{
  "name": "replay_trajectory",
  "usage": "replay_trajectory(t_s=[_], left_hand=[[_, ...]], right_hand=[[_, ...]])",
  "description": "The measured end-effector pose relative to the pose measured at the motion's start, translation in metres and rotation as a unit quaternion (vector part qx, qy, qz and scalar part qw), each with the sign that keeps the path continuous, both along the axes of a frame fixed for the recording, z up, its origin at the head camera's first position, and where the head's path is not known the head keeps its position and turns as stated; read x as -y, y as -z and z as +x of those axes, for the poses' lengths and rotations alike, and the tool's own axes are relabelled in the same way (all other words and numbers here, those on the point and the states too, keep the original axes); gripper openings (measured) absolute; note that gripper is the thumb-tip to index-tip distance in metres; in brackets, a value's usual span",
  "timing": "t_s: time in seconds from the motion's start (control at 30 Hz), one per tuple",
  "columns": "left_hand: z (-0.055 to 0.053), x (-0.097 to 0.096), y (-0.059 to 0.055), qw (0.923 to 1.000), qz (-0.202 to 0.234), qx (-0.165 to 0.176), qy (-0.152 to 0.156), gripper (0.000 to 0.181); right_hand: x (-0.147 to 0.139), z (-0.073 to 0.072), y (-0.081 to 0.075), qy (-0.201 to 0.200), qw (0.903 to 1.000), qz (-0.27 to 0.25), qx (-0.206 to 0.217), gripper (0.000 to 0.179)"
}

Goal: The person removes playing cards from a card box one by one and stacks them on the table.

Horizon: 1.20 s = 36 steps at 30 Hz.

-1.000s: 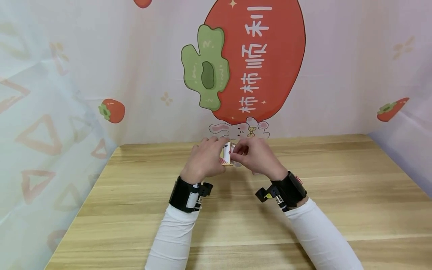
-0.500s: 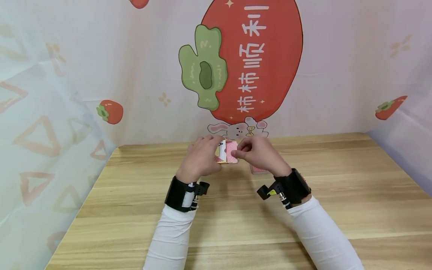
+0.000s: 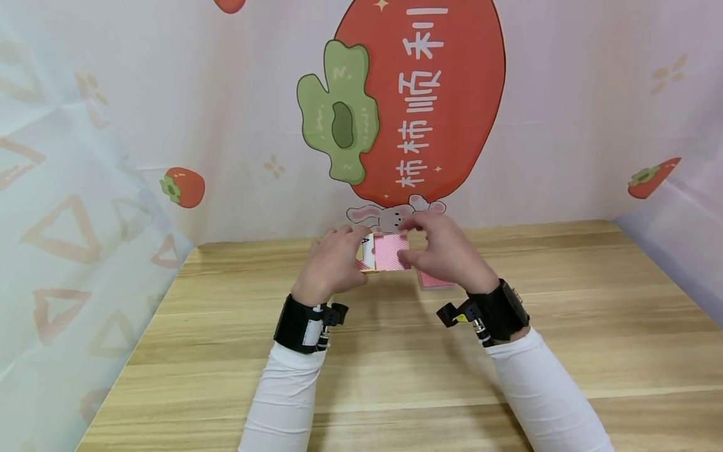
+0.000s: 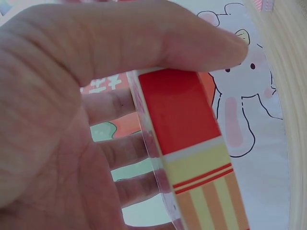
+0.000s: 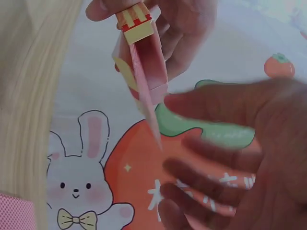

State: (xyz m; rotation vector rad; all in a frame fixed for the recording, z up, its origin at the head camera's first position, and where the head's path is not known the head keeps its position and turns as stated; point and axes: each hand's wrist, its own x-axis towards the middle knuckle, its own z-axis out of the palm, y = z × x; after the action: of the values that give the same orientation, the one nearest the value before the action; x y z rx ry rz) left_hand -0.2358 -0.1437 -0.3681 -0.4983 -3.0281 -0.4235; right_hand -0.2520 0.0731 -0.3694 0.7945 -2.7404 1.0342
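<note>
Nearest, a white left sleeve (image 3: 285, 402) and a white right sleeve (image 3: 556, 395) reached over the wood-grain table (image 3: 384, 389), a black left wristband (image 3: 296, 323) and a black right wristband (image 3: 499, 314) strapped beyond their cuffs. Past these, a deck of pink-patterned cards (image 3: 433, 282) lay on the table, partly hidden by the right hand (image 3: 449, 254). That hand's thumb and fingers were spread apart and gripped nothing, several fingers blurred in the right wrist view. The left hand (image 3: 332, 265) gripped a playing-card box (image 4: 192, 148), thumb on one side and fingers on the opposite one, holding it raised near the table's far edge. One narrow side of the box was printed red, cream and striped orange, and a letter A showed on its face. From its open end a pink-patterned playing card (image 3: 391, 252) jutted toward the right hand; whether the right thumb touched it could not be told. Behind hung a pale fabric backdrop (image 3: 243, 125) printed with a white rabbit (image 3: 390, 218) and, above it, a large red persimmon (image 3: 463, 113) bearing white characters.
</note>
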Motion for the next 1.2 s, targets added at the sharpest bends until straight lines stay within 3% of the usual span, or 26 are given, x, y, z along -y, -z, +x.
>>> replay_trajectory(t_s=[0.1, 0.23, 0.47, 0.83, 1.2], left_hand=[[0.000, 0.000, 0.000, 1.0000, -0.006, 0.001, 0.003, 0.075], [0.000, 0.000, 0.000, 0.9999, -0.010, 0.004, 0.006, 0.076], [0.000, -0.002, 0.001, 0.9999, -0.006, 0.013, 0.004, 0.077], [0.001, -0.004, 0.000, 0.9997, -0.011, 0.020, 0.004, 0.079], [0.001, -0.002, 0.001, 0.9997, -0.014, 0.018, 0.001, 0.076]], right_hand=[[0.006, 0.003, -0.001, -0.068, 0.9948, 0.050, -0.057, 0.039], [0.014, 0.006, 0.000, -0.105, 0.9872, 0.101, -0.066, 0.038], [0.015, 0.009, 0.000, -0.084, 0.9877, 0.119, -0.056, 0.036], [0.013, 0.008, 0.002, -0.090, 0.9842, 0.127, -0.085, 0.034], [0.007, 0.009, -0.002, -0.070, 0.9858, 0.140, -0.060, 0.034]])
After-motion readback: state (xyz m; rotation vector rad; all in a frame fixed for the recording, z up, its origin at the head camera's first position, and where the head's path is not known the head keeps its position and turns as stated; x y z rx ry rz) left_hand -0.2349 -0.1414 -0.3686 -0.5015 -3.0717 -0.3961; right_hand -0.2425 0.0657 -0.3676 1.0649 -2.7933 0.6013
